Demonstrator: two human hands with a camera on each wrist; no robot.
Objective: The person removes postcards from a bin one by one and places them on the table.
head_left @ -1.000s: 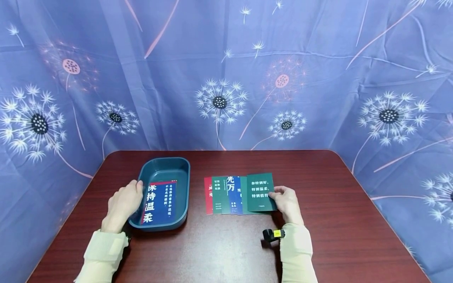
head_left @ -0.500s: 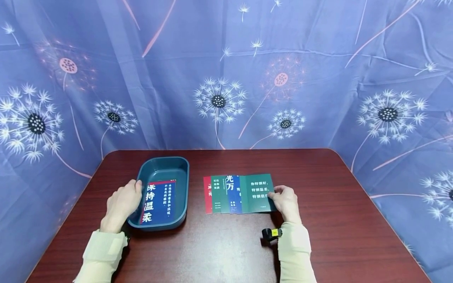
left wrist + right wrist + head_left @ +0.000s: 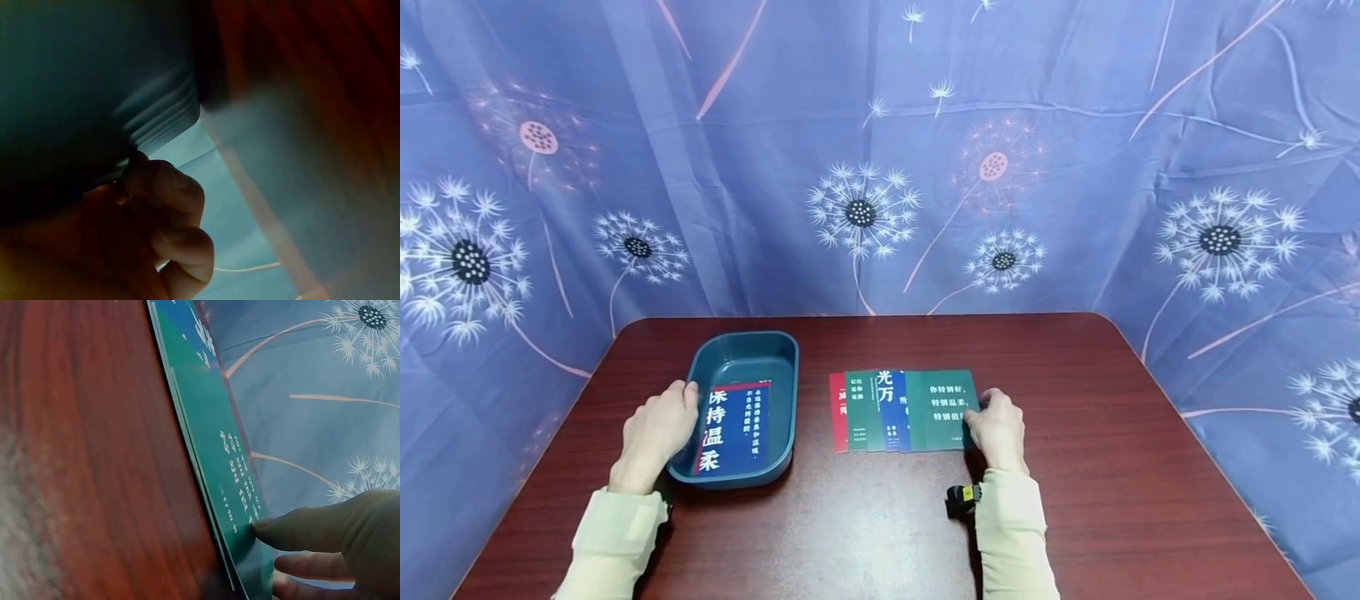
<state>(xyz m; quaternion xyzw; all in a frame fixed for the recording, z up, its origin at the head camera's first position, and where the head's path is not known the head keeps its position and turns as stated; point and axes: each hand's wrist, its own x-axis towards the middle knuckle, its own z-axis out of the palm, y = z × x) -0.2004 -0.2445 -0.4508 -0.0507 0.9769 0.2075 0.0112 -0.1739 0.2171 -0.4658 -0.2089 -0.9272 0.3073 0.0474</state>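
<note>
My left hand [image 3: 655, 429] grips the left rim of a dark teal plastic basin [image 3: 796, 387]. In the left wrist view, the curled fingers [image 3: 181, 194] show dark against the basin's underside [image 3: 81, 81]. Inside the basin lies a blue card with large white characters [image 3: 748, 446], a red edge showing behind it. My right hand [image 3: 1002, 433] pinches the right edge of a green card with white writing [image 3: 934, 433], thumb on top. That card is the rightmost of an overlapping row, beside a blue card [image 3: 895, 421]. The right wrist view shows the thumb [image 3: 300, 530] on the green card's face.
Farther left in the row are another green card [image 3: 861, 417] and a red card [image 3: 838, 425]. The reddish-brown wooden table [image 3: 1097, 500] runs back to a blue dandelion-print curtain [image 3: 752, 167]. A small black camera [image 3: 958, 502] is worn on the right wrist.
The right hand has brought the green card slightly left and down, level with the row's top edge. The left hand keeps its grip on the basin; the whole head view shifted a little.
</note>
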